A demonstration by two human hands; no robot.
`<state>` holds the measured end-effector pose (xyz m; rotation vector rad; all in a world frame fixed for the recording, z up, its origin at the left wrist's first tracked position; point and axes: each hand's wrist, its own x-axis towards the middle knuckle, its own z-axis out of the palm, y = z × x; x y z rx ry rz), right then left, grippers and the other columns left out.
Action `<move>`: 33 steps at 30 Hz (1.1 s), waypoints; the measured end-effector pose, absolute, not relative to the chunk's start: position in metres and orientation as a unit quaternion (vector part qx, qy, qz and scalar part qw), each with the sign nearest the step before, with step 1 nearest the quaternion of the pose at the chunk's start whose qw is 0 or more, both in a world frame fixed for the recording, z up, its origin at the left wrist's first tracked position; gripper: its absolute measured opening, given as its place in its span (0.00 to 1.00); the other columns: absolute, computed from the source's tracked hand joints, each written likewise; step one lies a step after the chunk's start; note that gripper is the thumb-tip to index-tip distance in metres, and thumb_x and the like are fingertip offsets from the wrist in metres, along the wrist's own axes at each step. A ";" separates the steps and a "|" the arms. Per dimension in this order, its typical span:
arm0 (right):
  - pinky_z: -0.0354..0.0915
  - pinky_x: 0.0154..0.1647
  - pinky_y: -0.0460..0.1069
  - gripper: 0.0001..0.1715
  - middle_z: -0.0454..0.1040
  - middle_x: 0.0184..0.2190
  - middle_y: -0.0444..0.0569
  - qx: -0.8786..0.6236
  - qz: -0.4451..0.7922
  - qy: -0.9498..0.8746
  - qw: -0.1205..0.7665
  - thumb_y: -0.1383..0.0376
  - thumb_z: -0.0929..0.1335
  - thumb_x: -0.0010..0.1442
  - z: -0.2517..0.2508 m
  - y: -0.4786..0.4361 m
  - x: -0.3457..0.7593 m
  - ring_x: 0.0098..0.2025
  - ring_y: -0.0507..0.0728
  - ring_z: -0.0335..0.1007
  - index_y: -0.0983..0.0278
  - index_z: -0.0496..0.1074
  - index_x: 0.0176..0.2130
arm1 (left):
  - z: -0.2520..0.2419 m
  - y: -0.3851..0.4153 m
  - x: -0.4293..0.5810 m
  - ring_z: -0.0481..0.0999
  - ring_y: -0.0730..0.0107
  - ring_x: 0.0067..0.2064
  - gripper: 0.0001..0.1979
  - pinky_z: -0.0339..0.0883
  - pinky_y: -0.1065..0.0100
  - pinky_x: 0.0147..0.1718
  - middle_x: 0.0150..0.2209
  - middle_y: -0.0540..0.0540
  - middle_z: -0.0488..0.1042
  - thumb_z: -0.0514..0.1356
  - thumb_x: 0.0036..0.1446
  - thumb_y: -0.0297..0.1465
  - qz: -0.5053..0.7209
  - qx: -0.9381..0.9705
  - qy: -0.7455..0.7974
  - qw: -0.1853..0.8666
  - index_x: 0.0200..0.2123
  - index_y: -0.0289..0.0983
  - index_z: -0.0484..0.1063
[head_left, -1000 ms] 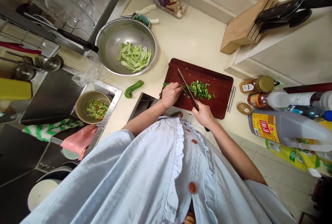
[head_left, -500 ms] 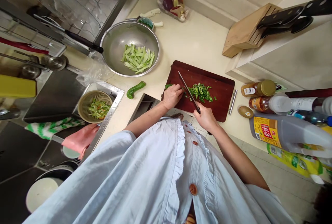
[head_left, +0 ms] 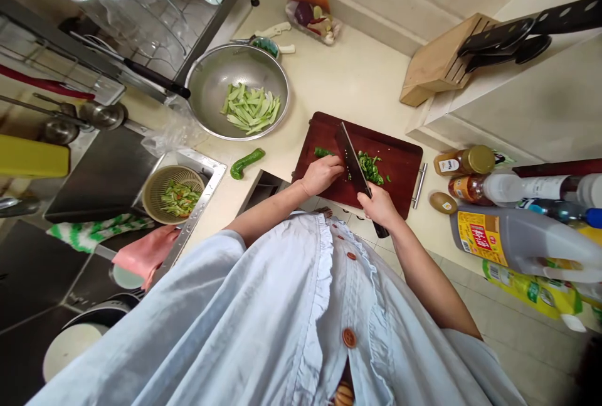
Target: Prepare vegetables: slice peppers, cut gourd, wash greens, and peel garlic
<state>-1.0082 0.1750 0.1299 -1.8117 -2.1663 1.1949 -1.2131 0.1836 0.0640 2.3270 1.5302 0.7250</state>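
My right hand is shut on the dark handle of a kitchen knife, whose wide steel blade stands on the dark red wooden cutting board. My left hand rests on the board just left of the blade, its curled fingers holding down a length of green pepper. Sliced green pepper lies in a small heap right of the blade. Its left part is hidden behind the knife.
A steel bowl holds pale green strips. A whole green pepper lies on the counter beside a sink basket. A wooden knife block stands at the back; bottles and a kiwi stand at right.
My left hand has slid right along the board with the pepper, and the knife has moved right with it, now closer to the sliced heap. The whole view has shifted slightly.
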 end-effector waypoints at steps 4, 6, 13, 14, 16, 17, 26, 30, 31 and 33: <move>0.65 0.36 0.47 0.20 0.77 0.29 0.49 -0.598 0.379 -0.706 0.022 0.62 0.63 0.58 0.133 0.169 -1.010 0.32 0.57 0.73 0.64 0.75 0.47 | 0.067 0.177 -1.223 0.69 0.62 0.47 0.12 0.65 0.62 0.46 0.45 0.42 0.71 0.54 0.65 0.35 0.327 0.700 0.630 0.080 0.42 0.40 0.77; 0.64 0.36 0.48 0.21 0.78 0.30 0.50 -0.596 0.367 -0.713 0.020 0.62 0.62 0.59 0.135 0.167 -1.015 0.32 0.57 0.73 0.65 0.75 0.48 | 0.066 0.179 -1.226 0.67 0.60 0.48 0.11 0.65 0.60 0.46 0.48 0.42 0.69 0.57 0.63 0.36 0.324 0.680 0.654 0.069 0.42 0.40 0.77; 0.64 0.35 0.49 0.28 0.79 0.34 0.54 -0.595 0.303 -0.743 0.039 0.60 0.58 0.64 0.144 0.144 -1.014 0.32 0.59 0.74 0.68 0.67 0.59 | 0.063 0.198 -1.203 0.66 0.57 0.46 0.06 0.64 0.59 0.45 0.43 0.41 0.69 0.61 0.59 0.33 0.291 0.633 0.708 0.116 0.33 0.38 0.77; 0.63 0.34 0.49 0.29 0.79 0.33 0.55 -0.594 0.289 -0.751 0.028 0.61 0.57 0.64 0.145 0.139 -1.013 0.32 0.60 0.74 0.68 0.66 0.60 | 0.063 0.199 -1.200 0.66 0.57 0.46 0.05 0.64 0.59 0.45 0.42 0.41 0.69 0.62 0.58 0.33 0.286 0.622 0.719 0.118 0.33 0.38 0.76; 0.62 0.32 0.49 0.29 0.79 0.33 0.56 -0.585 0.267 -0.766 -0.001 0.62 0.57 0.63 0.146 0.130 -1.009 0.32 0.61 0.74 0.69 0.66 0.59 | 0.064 0.197 -1.195 0.66 0.55 0.47 0.05 0.64 0.59 0.45 0.43 0.41 0.69 0.62 0.57 0.33 0.274 0.609 0.735 0.116 0.34 0.38 0.74; 0.62 0.31 0.49 0.29 0.79 0.32 0.55 -0.579 0.260 -0.772 -0.015 0.63 0.57 0.63 0.146 0.126 -1.008 0.32 0.61 0.74 0.69 0.66 0.59 | 0.064 0.196 -1.194 0.66 0.55 0.47 0.05 0.64 0.59 0.45 0.43 0.41 0.69 0.63 0.57 0.33 0.268 0.606 0.740 0.113 0.35 0.38 0.73; 0.59 0.30 0.48 0.28 0.78 0.30 0.54 -0.597 0.270 -0.752 -0.077 0.65 0.59 0.62 0.130 0.146 -1.028 0.30 0.60 0.73 0.69 0.65 0.59 | 0.060 0.197 -1.193 0.66 0.51 0.49 0.09 0.64 0.57 0.45 0.44 0.39 0.68 0.63 0.57 0.35 0.269 0.599 0.745 0.115 0.35 0.37 0.68; 0.60 0.33 0.48 0.26 0.79 0.32 0.54 -0.601 0.291 -0.744 -0.037 0.65 0.58 0.63 0.130 0.162 -1.033 0.32 0.60 0.74 0.66 0.68 0.57 | 0.058 0.196 -1.194 0.66 0.52 0.49 0.06 0.64 0.56 0.46 0.42 0.40 0.68 0.61 0.58 0.33 0.282 0.600 0.739 0.118 0.34 0.37 0.68; 0.60 0.33 0.48 0.26 0.79 0.32 0.54 -0.602 0.291 -0.743 -0.034 0.64 0.58 0.63 0.133 0.161 -1.030 0.32 0.60 0.74 0.66 0.69 0.57 | 0.058 0.196 -1.194 0.67 0.53 0.48 0.05 0.64 0.56 0.46 0.42 0.40 0.68 0.61 0.58 0.32 0.286 0.600 0.737 0.118 0.34 0.38 0.68; 0.61 0.34 0.48 0.27 0.79 0.32 0.55 -0.603 0.281 -0.745 -0.043 0.64 0.58 0.63 0.141 0.152 -1.022 0.32 0.60 0.74 0.67 0.68 0.59 | 0.056 0.196 -1.195 0.67 0.53 0.48 0.05 0.64 0.57 0.46 0.42 0.40 0.68 0.61 0.58 0.32 0.293 0.601 0.734 0.118 0.34 0.38 0.68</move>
